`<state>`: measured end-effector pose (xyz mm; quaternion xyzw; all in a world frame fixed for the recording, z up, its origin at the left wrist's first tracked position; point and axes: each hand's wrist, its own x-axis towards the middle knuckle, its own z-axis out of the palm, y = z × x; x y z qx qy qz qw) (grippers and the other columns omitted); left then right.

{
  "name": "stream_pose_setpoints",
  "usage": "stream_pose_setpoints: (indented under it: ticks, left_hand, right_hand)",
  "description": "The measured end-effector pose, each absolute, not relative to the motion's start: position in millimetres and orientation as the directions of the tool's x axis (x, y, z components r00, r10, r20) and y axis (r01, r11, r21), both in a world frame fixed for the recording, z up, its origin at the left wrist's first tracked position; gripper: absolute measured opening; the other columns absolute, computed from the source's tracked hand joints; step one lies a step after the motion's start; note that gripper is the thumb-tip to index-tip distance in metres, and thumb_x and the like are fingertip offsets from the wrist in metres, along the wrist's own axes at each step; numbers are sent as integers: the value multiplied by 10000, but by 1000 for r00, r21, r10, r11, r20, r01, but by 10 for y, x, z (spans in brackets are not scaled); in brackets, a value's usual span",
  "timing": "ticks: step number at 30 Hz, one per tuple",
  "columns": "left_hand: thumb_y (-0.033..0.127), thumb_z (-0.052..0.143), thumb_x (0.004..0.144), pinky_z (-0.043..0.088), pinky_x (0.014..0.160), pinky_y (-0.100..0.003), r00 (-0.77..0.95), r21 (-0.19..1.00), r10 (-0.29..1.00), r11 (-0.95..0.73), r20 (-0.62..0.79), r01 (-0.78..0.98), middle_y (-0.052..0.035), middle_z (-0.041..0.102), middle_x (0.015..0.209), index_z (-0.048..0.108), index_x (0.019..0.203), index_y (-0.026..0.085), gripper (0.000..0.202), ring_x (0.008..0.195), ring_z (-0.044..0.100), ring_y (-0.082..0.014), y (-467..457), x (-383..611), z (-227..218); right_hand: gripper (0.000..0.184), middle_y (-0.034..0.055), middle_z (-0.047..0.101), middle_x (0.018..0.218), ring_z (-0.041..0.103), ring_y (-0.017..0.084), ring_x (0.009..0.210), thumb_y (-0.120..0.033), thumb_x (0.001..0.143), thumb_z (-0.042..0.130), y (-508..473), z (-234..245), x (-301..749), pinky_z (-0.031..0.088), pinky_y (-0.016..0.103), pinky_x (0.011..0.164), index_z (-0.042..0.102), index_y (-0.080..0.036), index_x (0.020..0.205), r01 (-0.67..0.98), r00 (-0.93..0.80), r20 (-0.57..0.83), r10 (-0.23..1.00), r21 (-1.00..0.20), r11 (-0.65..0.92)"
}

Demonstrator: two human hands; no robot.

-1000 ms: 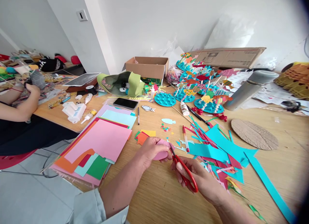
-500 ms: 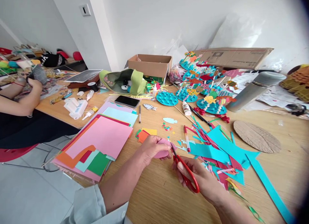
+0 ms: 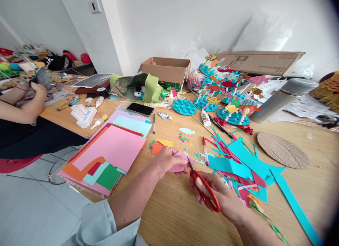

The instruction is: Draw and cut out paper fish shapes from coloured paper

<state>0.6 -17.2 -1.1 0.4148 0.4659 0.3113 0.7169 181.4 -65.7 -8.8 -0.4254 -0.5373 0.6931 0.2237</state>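
My left hand (image 3: 165,162) pinches a small pink paper piece (image 3: 179,162) just above the wooden table (image 3: 174,214). My right hand (image 3: 221,198) grips red-handled scissors (image 3: 205,187), thumb and fingers through the loops. The blades point up and left, their tips in the pink piece's right edge. To the left lies a stack of coloured paper sheets (image 3: 111,150), pink on top. To the right sits a heap of turquoise and red paper offcuts (image 3: 242,164).
A red pen (image 3: 204,151), glue bottle (image 3: 205,118), black phone (image 3: 140,109), cardboard disc (image 3: 283,150), metal flask (image 3: 283,99), open cardboard box (image 3: 166,68) and turquoise fish crafts (image 3: 219,94) crowd the far side. Another person's arm (image 3: 22,108) works at the left table.
Both hands stay in nearly the same place while the scissors keep working at the pink piece. The camera has shifted slightly.
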Motion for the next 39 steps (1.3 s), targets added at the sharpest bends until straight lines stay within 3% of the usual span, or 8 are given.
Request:
stream_pose_setpoints:
  ticks: [39]
  left_hand:
    - [307, 691, 630, 400, 486, -212, 426, 890, 828, 445, -364, -104, -51, 660, 597, 699, 760, 101, 244, 520, 565, -118, -154, -22, -50]
  right_hand:
    - [481, -25, 531, 527, 441, 78, 431, -633, 758, 624, -644, -75, 1805, 265, 186, 392, 483, -178, 695, 171, -491, -370, 789, -929, -329]
